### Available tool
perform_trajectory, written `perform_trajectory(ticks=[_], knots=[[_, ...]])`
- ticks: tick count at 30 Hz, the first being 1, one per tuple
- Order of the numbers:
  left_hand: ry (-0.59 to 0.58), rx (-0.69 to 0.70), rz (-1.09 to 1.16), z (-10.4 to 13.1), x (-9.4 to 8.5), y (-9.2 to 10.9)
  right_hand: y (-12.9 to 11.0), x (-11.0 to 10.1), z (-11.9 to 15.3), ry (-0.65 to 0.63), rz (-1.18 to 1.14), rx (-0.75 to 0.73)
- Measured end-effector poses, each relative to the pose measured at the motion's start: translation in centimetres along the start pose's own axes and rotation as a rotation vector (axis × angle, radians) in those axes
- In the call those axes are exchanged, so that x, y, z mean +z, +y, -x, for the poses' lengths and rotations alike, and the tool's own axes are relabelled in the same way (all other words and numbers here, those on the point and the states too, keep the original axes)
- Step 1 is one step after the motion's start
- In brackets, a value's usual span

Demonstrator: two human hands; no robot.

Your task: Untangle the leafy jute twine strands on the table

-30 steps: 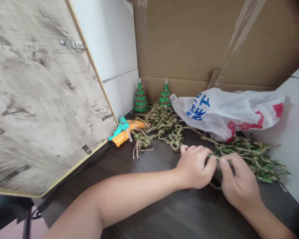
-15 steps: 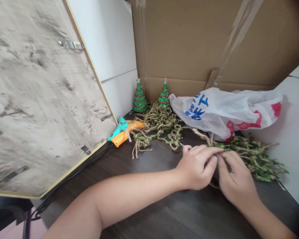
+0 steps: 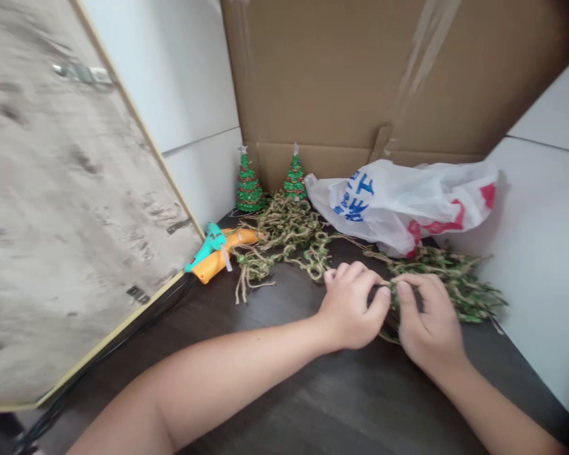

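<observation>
Over the dark tabletop, my left hand (image 3: 353, 304) and my right hand (image 3: 429, 316) are close together, both with fingers pinched on a strand of jute twine with green leaves (image 3: 391, 304). Part of the strand hangs below and between the hands; the rest is hidden by the fingers. Behind my left hand lies a tangled heap of knotted leafy twine (image 3: 289, 224), its loose ends spread toward me. A second bundle of leafy twine (image 3: 459, 284) rests just beyond my right hand.
Two small green Christmas trees (image 3: 250, 186) stand at the back against cardboard (image 3: 313, 76). A teal and orange glue gun (image 3: 213, 253) lies left, near a leaning marbled board (image 3: 76, 208). A white plastic bag (image 3: 398, 196) sits behind the bundle. White panels (image 3: 545, 202) flank the table.
The view has shifted, so the surroundings appear farther left. My hands have drawn slightly apart, and more of the strand between the fingertips now shows.
</observation>
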State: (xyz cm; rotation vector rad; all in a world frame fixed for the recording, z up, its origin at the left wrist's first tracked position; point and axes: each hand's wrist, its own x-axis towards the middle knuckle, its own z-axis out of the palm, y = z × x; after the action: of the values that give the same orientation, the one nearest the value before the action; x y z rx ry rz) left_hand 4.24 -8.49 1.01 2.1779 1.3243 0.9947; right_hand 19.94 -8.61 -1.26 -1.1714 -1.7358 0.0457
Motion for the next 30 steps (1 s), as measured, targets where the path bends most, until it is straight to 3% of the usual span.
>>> perform_trajectory(ticks=[2, 5, 9, 15, 22, 30], knots=[[0.019, 0.007, 0.007, -0.03, 0.03, -0.05, -0.25, -0.02, -0.13, -0.02, -0.027, -0.011], [0.142, 0.003, 0.056, -0.21, 0.18, -0.16, -0.55, -0.08, -0.22, -0.041, -0.055, -0.012], [0.048, 0.084, -0.01, -0.53, 0.37, -0.13, -0.67, -0.09, -0.15, -0.057, -0.072, -0.012], [0.026, 0.039, -0.095, -0.64, 0.36, 0.05, -0.44, 0.02, -0.07, -0.008, -0.056, 0.041], [-0.059, 0.113, 0.139, -0.48, -0.15, 0.04, -0.25, 0.04, 0.04, -0.024, -0.06, 0.12], [-0.004, 0.119, 0.244, -0.41, -0.17, -0.02, -0.11, -0.1, -0.03, -0.118, -0.07, 0.11]])
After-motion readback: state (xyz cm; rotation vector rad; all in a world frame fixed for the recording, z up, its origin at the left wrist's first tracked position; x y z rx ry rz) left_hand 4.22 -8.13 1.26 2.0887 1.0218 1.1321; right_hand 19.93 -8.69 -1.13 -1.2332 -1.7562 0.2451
